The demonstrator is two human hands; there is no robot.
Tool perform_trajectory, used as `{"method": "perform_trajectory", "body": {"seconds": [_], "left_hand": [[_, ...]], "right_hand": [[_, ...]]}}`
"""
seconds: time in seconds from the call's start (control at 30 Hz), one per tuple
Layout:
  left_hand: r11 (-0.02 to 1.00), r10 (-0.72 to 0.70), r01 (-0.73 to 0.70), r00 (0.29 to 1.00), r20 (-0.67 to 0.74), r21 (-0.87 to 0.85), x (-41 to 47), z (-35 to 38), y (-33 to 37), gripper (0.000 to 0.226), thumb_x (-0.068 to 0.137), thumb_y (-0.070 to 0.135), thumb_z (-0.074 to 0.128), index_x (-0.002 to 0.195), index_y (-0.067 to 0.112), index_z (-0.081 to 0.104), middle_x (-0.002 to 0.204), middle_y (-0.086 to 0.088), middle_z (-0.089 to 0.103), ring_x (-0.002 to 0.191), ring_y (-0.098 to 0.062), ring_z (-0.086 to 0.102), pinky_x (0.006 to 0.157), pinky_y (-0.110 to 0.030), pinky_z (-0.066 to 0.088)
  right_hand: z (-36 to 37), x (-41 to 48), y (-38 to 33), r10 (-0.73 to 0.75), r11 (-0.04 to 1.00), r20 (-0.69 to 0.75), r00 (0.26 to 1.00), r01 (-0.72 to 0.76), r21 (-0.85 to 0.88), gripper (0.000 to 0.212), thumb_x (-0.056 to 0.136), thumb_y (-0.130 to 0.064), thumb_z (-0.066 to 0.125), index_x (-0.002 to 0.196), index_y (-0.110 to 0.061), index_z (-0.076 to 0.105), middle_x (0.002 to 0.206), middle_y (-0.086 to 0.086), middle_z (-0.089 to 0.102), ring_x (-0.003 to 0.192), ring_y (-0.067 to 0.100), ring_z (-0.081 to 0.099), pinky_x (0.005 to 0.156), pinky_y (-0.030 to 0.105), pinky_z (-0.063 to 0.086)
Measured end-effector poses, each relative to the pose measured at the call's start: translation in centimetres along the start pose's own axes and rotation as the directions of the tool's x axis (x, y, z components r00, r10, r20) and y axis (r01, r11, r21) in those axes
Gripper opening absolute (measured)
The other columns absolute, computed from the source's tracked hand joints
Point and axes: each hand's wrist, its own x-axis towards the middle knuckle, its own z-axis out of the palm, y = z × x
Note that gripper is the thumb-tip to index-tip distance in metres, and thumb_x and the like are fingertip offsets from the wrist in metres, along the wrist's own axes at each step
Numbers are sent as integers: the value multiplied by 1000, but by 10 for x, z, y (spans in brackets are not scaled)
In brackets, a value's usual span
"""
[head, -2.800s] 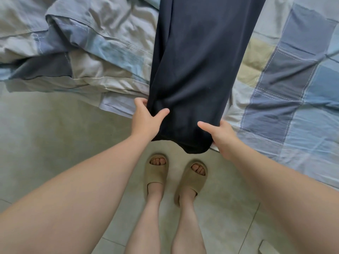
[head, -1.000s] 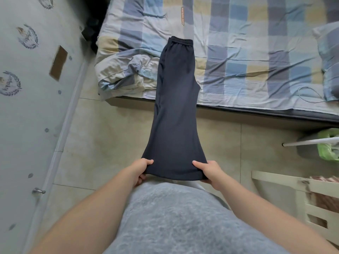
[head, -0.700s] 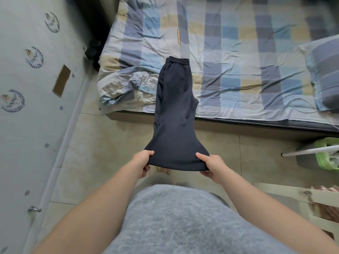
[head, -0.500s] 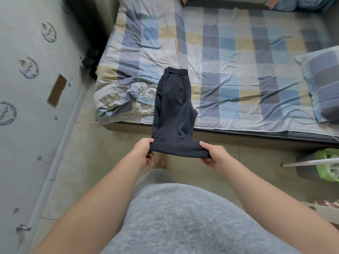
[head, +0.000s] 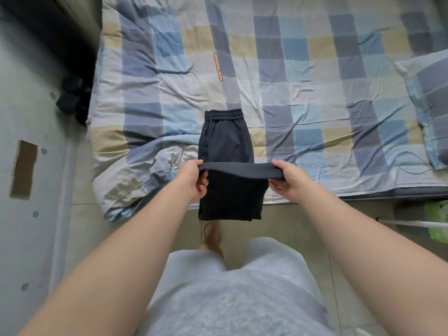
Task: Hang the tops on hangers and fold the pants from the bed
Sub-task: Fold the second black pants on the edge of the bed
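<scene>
Navy pants are stretched between a person's two bare hands, seen from above their own chest. The left hand pinches one corner of the leg ends, thumb on top and fingers curled under. The right hand pinches the other corner the same way. Between them the hem edge runs as a taut, level band above the near side of the bed.

Below that band the cloth sags in a doubled loop that hangs past the mattress side towards the tiled floor. Beyond the band the upper part lies flat on the bed and ends in a gathered elastic waistband, which points away from the person.

A rumpled quilt checked in blue, grey, cream and pale yellow covers the bed. A matching pillow sits at the right edge, with a thin cable lying near it. A pale wall stands on the left, and something green sits on the floor at the right. No tops or hangers are in view.

The step in hand looks like folding the legs up over the seat. To do it well, the person would likely carry both corners forward together and level, then lay the hem square on the waistband so the side edges line up. The hanging loop should come up onto the mattress, or the fold may slide off. A palm run along the crease would flatten it.
</scene>
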Motion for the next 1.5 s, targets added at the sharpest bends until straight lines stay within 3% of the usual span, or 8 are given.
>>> {"method": "perform_trajectory", "body": {"seconds": [0.4, 0.53, 0.67, 0.93, 1.23, 1.33, 1.4, 1.5], "left_hand": [[979, 47, -41, 998, -29, 202, 215, 55, 157, 19, 96, 33, 43, 102, 23, 59, 67, 9, 59, 48, -8, 43, 42, -13, 27], [977, 92, -90, 996, 0, 195, 284, 68, 163, 46, 100, 52, 39, 111, 16, 64, 99, 2, 73, 80, -15, 67, 61, -27, 46], [968, 158, -170, 984, 79, 185, 313, 67, 138, 57, 98, 64, 40, 129, 22, 60, 122, 1, 68, 105, -20, 67, 80, -37, 54], [954, 197, -193, 980, 6, 230, 291, 52, 69, 31, 102, 48, 46, 116, 27, 64, 110, 5, 74, 99, -15, 71, 87, -36, 55], [894, 44, 26, 988, -146, 446, 298, -2, -79, 21, 96, 40, 61, 94, 21, 71, 86, 9, 75, 92, -15, 70, 66, -22, 49], [863, 9, 131, 961, -276, 487, 311, -25, -119, 25, 94, 40, 64, 86, 16, 67, 88, 4, 72, 103, -25, 67, 86, -36, 53], [806, 23, 201, 929, -369, 557, 317, -37, -136, 33, 88, 47, 69, 92, 16, 59, 99, 0, 66, 107, -27, 63, 84, -36, 48], [770, 58, 230, 904, -423, 596, 324, -47, -151, 68, 79, 52, 77, 124, 13, 47, 125, -4, 55, 119, -27, 55, 100, -41, 46]], "right_hand": [[96, 225, -114, 36, 998, -54, 998, -34, 48, 10, 96, -25, 61, 99, -17, 58, 87, 4, 66, 68, 15, 67, 61, 30, 53], [117, 300, -111, 27, 998, 33, 999, -29, 62, 23, 99, -35, 54, 111, -16, 58, 111, 5, 71, 99, 22, 68, 79, 37, 53], [123, 339, -81, 48, 999, 113, 992, -50, 10, 47, 99, -43, 55, 139, -20, 49, 131, 1, 63, 120, 27, 60, 99, 47, 49], [102, 334, -24, 132, 991, 156, 979, -130, -23, 44, 100, -40, 52, 141, -23, 50, 131, -1, 65, 121, 24, 60, 90, 42, 49], [26, 313, 94, 340, 927, 73, 938, -321, -196, 40, 99, -38, 55, 136, -24, 56, 126, -3, 68, 123, 20, 58, 96, 40, 44], [8, 309, 128, 394, 881, -2, 919, -379, -283, 34, 98, -39, 55, 129, -24, 60, 124, -5, 69, 119, 15, 60, 97, 37, 41], [0, 308, 145, 399, 842, -89, 913, -403, -360, 33, 97, -36, 60, 126, -20, 60, 126, -1, 68, 117, 17, 60, 98, 39, 42], [-9, 310, 167, 321, 796, -206, 924, -381, -470, 44, 89, -32, 73, 123, -13, 54, 127, 5, 60, 112, 22, 57, 94, 40, 44]]}}
